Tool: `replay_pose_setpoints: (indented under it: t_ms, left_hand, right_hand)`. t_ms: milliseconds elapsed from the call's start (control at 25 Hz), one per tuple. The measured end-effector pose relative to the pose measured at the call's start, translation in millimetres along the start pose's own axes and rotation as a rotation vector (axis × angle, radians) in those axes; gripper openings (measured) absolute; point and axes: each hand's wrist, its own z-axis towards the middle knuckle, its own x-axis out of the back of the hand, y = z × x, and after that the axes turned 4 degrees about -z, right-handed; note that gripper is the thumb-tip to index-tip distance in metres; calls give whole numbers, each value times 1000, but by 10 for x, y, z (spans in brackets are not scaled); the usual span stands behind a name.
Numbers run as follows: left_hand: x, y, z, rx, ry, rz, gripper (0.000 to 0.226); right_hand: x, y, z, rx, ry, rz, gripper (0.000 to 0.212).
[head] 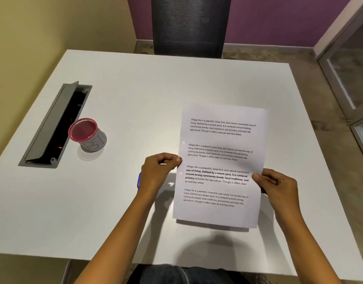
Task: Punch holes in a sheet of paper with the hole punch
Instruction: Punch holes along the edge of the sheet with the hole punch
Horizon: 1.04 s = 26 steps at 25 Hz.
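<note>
A white sheet of paper (221, 140) with several printed paragraphs is held up above the white table (135, 95). My left hand (159, 171) pinches its left edge and my right hand (276, 185) pinches its right edge. Two small round holes show near the left margin of the sheet, one above my left thumb and one below it. A blue object (138, 180), maybe the hole punch, peeks out from behind my left hand; most of it is hidden.
A pink-rimmed mesh cup (87, 134) stands on the left of the table beside an open grey cable hatch (55, 125). A dark mesh chair (189, 25) stands at the far edge. A glass door is at the right.
</note>
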Motion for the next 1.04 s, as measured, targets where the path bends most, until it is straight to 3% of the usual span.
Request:
replay_pose_setpoints:
  t_ms: [240, 400, 600, 1040]
  left_hand:
    - [-498, 120, 384, -59, -11, 80, 12]
    - [-913, 278, 807, -64, -10, 102, 11]
    - [-1427, 537, 1456, -65, -17, 194, 14]
    - [-2262, 625, 2255, 81, -35, 286, 21]
  right_hand:
    - [163, -158, 511, -33, 127, 4, 15]
    - [259, -261, 1116, -64, 215, -54, 31]
    - [284, -337, 1927, -98, 265, -121, 34]
    - [317, -207, 3084, -198, 341, -281, 38]
